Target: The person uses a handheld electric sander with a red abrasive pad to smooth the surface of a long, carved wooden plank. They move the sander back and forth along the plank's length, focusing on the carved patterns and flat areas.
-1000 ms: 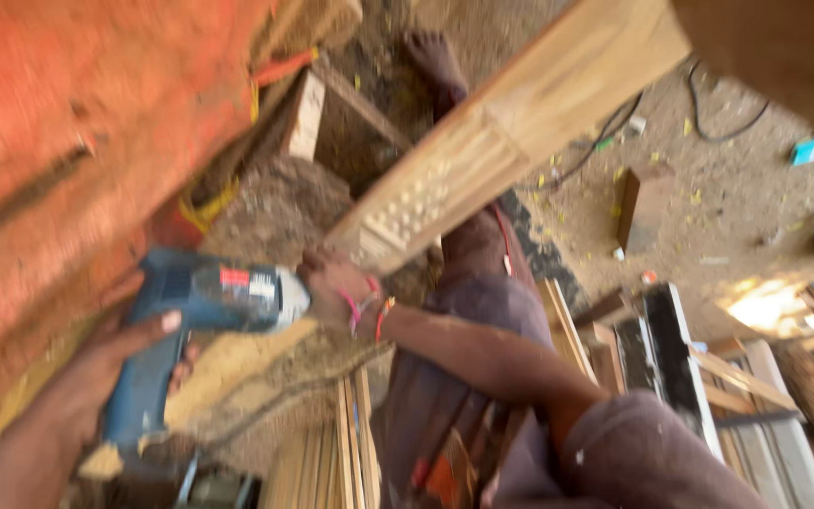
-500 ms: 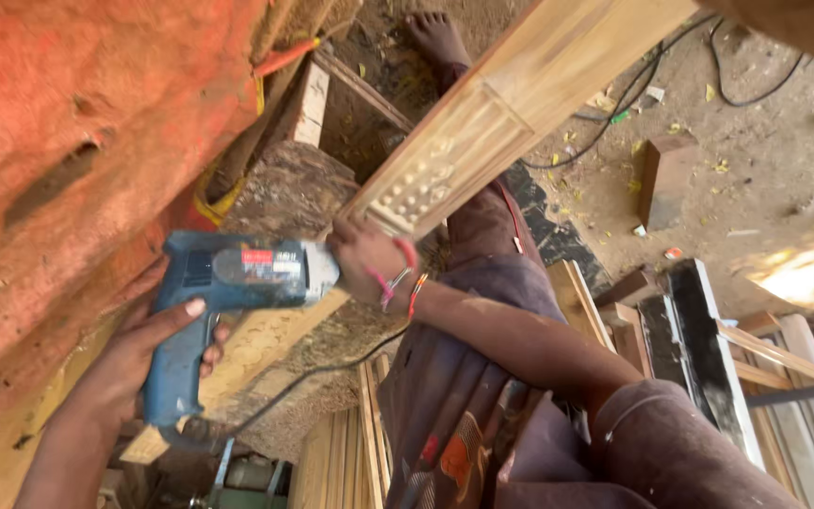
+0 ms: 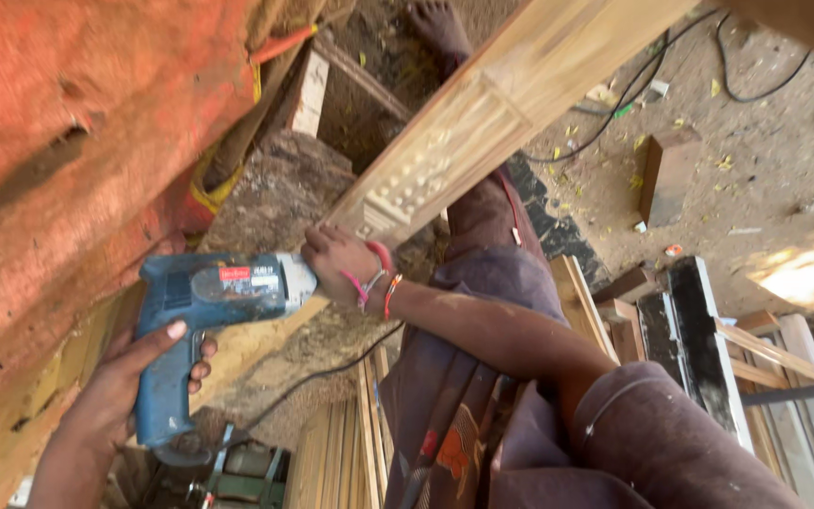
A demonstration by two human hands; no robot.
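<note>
My left hand (image 3: 129,382) grips the handle of a blue electric drill (image 3: 209,292), a finger lying by the trigger. The drill points right. My right hand (image 3: 336,259), with red and pink bands on the wrist, is closed around the drill's silver nose, so the bit is hidden. Just above this hand is the lower end of a long carved wooden post (image 3: 482,113), which slants up to the right and shows rows of small dimples. A dark cord (image 3: 322,372) trails from the drill.
A rough red-orange surface (image 3: 68,123) fills the left. A log (image 3: 284,188) lies under the post, with a bare foot (image 3: 435,24) at the top. Wooden frames (image 3: 708,349), planks (image 3: 341,443), a wood block (image 3: 663,170) and cables (image 3: 614,104) lie on the dirt floor.
The blur of a second ago is gone. The drill and both hands sit slightly further left and lower in view than half a second ago; both grips are unchanged.
</note>
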